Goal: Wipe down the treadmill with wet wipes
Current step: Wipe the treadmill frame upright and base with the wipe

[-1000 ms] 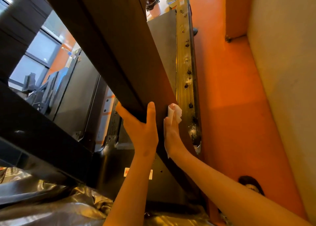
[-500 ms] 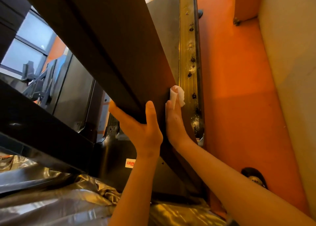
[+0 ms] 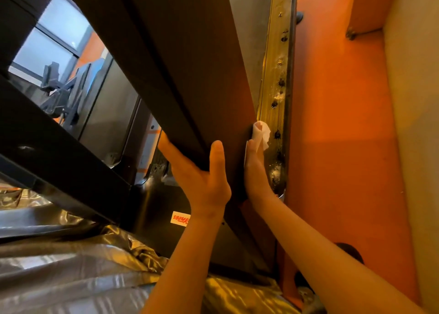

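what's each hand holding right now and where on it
The left hand grips the treadmill upright low down, thumb on the near face, fingers round the far side. The right hand presses a wet wipe flat against the upright under straight fingers.

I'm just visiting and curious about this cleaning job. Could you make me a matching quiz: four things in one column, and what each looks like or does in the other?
Things:
1. left hand
2. right hand
3. wipe
4. rail

States:
a. white, crumpled
b. yellowish, dark-spotted
c. grips the post
d. flat, presses the wipe against the post

Pairs: 1-c, 2-d, 3-a, 4-b.
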Available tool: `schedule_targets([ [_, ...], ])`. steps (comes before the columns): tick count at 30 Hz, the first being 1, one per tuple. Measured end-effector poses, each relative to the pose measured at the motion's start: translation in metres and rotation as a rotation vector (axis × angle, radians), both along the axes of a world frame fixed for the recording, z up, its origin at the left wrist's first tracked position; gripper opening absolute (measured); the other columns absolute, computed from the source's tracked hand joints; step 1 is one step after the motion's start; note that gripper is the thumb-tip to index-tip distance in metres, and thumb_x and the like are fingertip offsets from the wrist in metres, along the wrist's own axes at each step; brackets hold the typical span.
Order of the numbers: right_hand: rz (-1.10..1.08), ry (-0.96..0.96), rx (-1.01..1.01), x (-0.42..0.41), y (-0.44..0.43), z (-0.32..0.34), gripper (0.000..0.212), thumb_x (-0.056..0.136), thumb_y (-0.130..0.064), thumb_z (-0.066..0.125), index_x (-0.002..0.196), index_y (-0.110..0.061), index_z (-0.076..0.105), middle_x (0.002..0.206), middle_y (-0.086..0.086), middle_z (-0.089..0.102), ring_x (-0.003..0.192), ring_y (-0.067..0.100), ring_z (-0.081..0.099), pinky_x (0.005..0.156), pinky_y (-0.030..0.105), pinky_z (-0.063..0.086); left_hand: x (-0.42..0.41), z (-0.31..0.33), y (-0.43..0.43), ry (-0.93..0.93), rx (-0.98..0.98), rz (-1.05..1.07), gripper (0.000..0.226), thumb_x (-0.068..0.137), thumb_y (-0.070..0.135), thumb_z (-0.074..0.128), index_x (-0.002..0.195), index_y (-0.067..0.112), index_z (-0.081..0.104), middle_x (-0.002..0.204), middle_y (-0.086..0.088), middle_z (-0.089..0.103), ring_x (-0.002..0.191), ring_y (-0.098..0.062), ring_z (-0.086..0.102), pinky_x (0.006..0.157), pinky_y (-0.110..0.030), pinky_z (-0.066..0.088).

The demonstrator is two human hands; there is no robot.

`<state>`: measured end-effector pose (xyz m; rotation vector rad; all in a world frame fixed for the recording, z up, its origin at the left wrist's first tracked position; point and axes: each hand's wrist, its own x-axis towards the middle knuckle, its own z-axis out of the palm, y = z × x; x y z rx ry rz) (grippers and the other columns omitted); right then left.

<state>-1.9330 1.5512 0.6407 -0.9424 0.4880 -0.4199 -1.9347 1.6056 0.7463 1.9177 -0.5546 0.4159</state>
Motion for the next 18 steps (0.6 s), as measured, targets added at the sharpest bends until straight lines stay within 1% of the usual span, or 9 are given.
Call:
schedule_targets([
  [3, 0.007, -0.018, 0.057, -0.028, 0.029, 0.0, 0.102, 0.072, -0.087, 0.045, 0.152, -0.03, 0.016, 0.152, -0.002, 0.032, 0.14, 0.011, 0.033, 0.118, 0.045, 0.028, 0.0, 0.0, -0.001, -0.035, 0.005, -0.007, 0.066, 0.088, 0.023, 0.053, 0.135, -0.012, 0.023, 0.117, -0.003, 0.051, 0.099, 0.002, 0.06, 0.074, -0.012, 0.051],
  [5, -0.003, 0.002, 0.033, -0.045, 0.049, -0.004, 0.099, 0.077, -0.083, 0.044, 0.153, -0.028, 0.014, 0.155, -0.003, 0.028, 0.143, 0.011, 0.027, 0.119, 0.048, 0.024, 0.0, -0.002, 0.0, -0.059, -0.001, -0.02, 0.058, 0.089, 0.018, 0.053, 0.133, -0.007, 0.025, 0.115, 0.006, 0.048, 0.098, 0.005, 0.06, 0.073, -0.011, 0.05],
  [7, 0.002, 0.027, -0.001, -0.06, 0.064, -0.006, 0.091, 0.083, -0.078, 0.039, 0.154, -0.029, 0.01, 0.159, -0.007, 0.021, 0.146, 0.006, 0.018, 0.12, 0.047, 0.019, 0.0, -0.003, 0.001, -0.061, -0.015, -0.024, 0.053, 0.09, 0.018, 0.053, 0.131, 0.003, 0.025, 0.113, 0.006, 0.049, 0.096, 0.003, 0.06, 0.073, -0.013, 0.051],
  [9, 0.031, 0.032, -0.022, -0.072, 0.072, -0.009, 0.09, 0.084, -0.079, 0.032, 0.154, -0.03, 0.005, 0.159, -0.015, 0.014, 0.146, -0.002, 0.012, 0.12, 0.036, 0.017, 0.001, -0.003, 0.0, -0.064, -0.019, -0.016, 0.051, 0.09, 0.017, 0.054, 0.13, 0.005, 0.025, 0.111, 0.004, 0.05, 0.093, 0.002, 0.062, 0.072, -0.013, 0.051],
  [12, 0.08, 0.043, -0.04, -0.081, 0.076, -0.01, 0.09, 0.08, -0.085, 0.027, 0.152, -0.036, 0.002, 0.155, -0.026, 0.012, 0.141, -0.012, 0.009, 0.115, 0.023, 0.016, 0.0, -0.004, 0.0, -0.066, -0.006, 0.0, 0.05, 0.09, 0.009, 0.057, 0.129, 0.003, 0.025, 0.107, 0.004, 0.052, 0.089, 0.004, 0.063, 0.069, -0.011, 0.051],
  [13, 0.077, 0.051, -0.034, -0.08, 0.076, -0.01, 0.091, 0.079, -0.086, 0.027, 0.152, -0.038, 0.002, 0.154, -0.027, 0.011, 0.141, -0.014, 0.009, 0.116, 0.023, 0.015, 0.0, -0.006, 0.001, -0.071, 0.004, 0.001, 0.051, 0.091, 0.004, 0.059, 0.129, 0.0, 0.026, 0.107, 0.007, 0.051, 0.089, 0.006, 0.062, 0.068, -0.011, 0.051],
  [15, 0.045, 0.055, -0.008, -0.074, 0.075, -0.009, 0.095, 0.078, -0.086, 0.031, 0.153, -0.033, 0.005, 0.156, -0.019, 0.016, 0.142, -0.008, 0.013, 0.121, 0.032, 0.016, 0.001, -0.008, 0.003, -0.083, 0.026, -0.003, 0.054, 0.09, -0.005, 0.059, 0.131, -0.007, 0.025, 0.11, 0.013, 0.047, 0.093, 0.01, 0.06, 0.07, -0.01, 0.051],
  [16, 0.027, 0.042, 0.006, -0.07, 0.073, -0.008, 0.097, 0.078, -0.085, 0.034, 0.154, -0.03, 0.007, 0.156, -0.013, 0.02, 0.143, -0.004, 0.016, 0.121, 0.038, 0.018, 0.001, -0.009, 0.003, -0.089, 0.029, -0.006, 0.055, 0.089, -0.005, 0.059, 0.132, -0.009, 0.024, 0.112, 0.015, 0.046, 0.094, 0.012, 0.059, 0.07, -0.01, 0.051],
  [18, 0.009, 0.029, 0.031, -0.059, 0.063, -0.006, 0.104, 0.074, -0.087, 0.039, 0.153, -0.026, 0.01, 0.154, -0.007, 0.025, 0.142, 0.001, 0.023, 0.12, 0.042, 0.022, 0.001, -0.009, 0.002, -0.094, 0.026, -0.01, 0.057, 0.089, 0.0, 0.06, 0.132, -0.009, 0.024, 0.113, 0.016, 0.045, 0.095, 0.013, 0.059, 0.07, -0.01, 0.051],
])
